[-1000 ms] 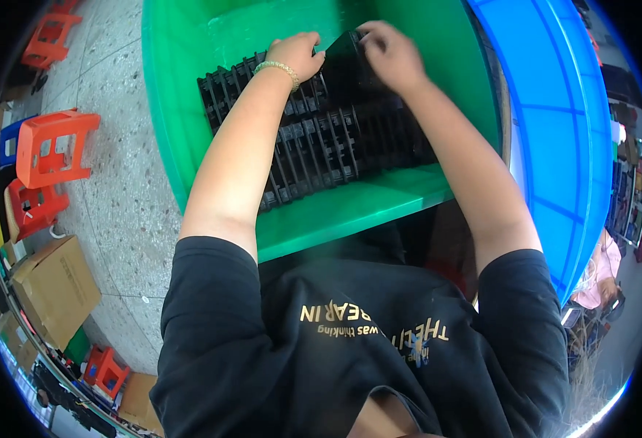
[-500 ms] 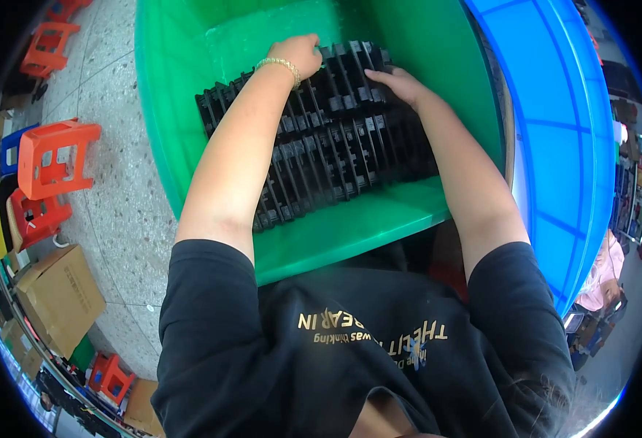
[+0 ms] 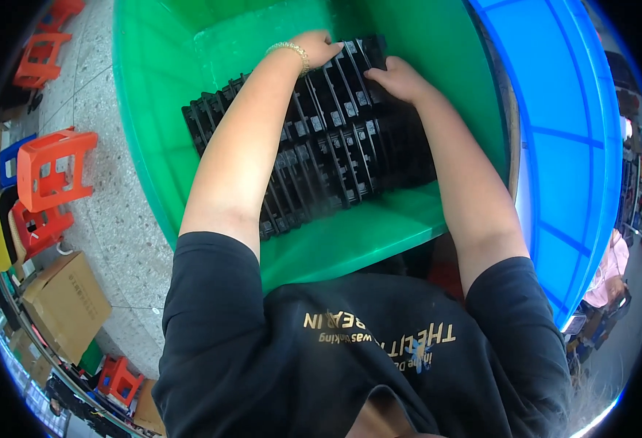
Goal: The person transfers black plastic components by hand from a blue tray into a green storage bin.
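Rows of black ribbed plastic pieces (image 3: 328, 171) stand side by side inside a green bin (image 3: 142, 124). My left hand (image 3: 316, 51), with a beaded bracelet at the wrist, is curled over the far end of some black pieces in the upper row. On the right end of that same group of pieces (image 3: 350, 84) presses my right hand (image 3: 400, 79), its thumb on the near side and its fingers mostly hidden behind. Both hands are closed on this group, which sits over the farther row. My left forearm covers part of the pieces at the left.
A large blue tub (image 3: 565, 153) stands close at the right of the bin. Left on the speckled floor are orange stools (image 3: 57, 169) and a cardboard box (image 3: 67, 306). A person in pink (image 3: 607, 274) is at the far right.
My left hand has shifted right along the far edge of the pieces, closer to my right hand. The pieces between my hands have tilted and shifted slightly. The view has moved a little.
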### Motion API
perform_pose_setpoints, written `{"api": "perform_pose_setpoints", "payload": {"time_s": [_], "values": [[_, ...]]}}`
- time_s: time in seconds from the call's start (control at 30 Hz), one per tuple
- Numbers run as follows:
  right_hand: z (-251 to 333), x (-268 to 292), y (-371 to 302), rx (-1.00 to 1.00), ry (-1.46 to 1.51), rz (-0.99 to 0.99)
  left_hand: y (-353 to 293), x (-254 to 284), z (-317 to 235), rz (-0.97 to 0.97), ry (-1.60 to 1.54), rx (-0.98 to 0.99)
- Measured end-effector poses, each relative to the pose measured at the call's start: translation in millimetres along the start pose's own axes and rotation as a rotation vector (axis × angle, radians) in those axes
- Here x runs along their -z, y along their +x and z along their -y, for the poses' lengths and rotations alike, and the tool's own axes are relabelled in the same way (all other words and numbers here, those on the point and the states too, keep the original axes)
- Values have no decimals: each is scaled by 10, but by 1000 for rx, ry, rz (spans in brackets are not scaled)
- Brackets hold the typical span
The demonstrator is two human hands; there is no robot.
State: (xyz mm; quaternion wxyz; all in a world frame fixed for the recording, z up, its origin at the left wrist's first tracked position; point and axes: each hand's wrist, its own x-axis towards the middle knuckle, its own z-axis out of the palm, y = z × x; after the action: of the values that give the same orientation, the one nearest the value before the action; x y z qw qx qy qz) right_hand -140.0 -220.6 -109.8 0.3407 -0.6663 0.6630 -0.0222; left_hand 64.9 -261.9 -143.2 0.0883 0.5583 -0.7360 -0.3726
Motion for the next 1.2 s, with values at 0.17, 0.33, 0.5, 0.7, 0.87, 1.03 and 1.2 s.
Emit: {"api": "perform_pose_setpoints", "payload": {"time_s": [0.17,0.33,0.5,0.7,0.87,1.03,1.2], "values": [[114,83,-55,85,-29,62,-34,-47,-44,-99,-36,20],[297,152,-106,100,-33,35,-91,-41,78,-264,19,1],[179,6,-114,119,-51,194,-189,-22,56,-87,-71,65],[191,-12,-180,5,92,341,-399,-61,-29,-136,207,26],[94,-6,-103,-6,106,433,-265,-94,-120,-587,331,-244],[-184,-128,97,-29,133,463,-50,-151,-346,-135,148,22],[-51,52,-32,-28,91,579,-218,-132,-298,-148,135,-25]]}}
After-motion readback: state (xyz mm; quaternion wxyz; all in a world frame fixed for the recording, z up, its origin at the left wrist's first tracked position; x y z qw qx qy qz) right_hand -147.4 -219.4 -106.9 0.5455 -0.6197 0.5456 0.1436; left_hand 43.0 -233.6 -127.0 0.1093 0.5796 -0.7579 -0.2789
